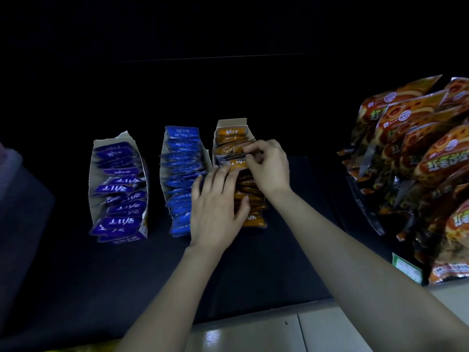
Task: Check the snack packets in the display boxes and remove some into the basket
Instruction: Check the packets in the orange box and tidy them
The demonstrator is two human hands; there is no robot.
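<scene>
A: Orange packets (243, 161) in the right-hand display box (232, 123) near the shelf's (291, 250) back edge, that's where both hands are

B: Grip?

A: right hand (270, 166) pinching one packet's top, left hand (218, 212) flat and spread across the row, holding nothing

B: Progress?

A: Early I'd guess. Purple box (118, 189) and blue box (181, 179) look full, no basket in view

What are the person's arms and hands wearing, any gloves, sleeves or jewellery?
Nothing shows on them. The left hand and the right hand are bare, with no gloves, rings or watch in view. Both forearms are uncovered right down to the bottom edge of the picture, so any sleeve must end above what the camera sees.
</scene>
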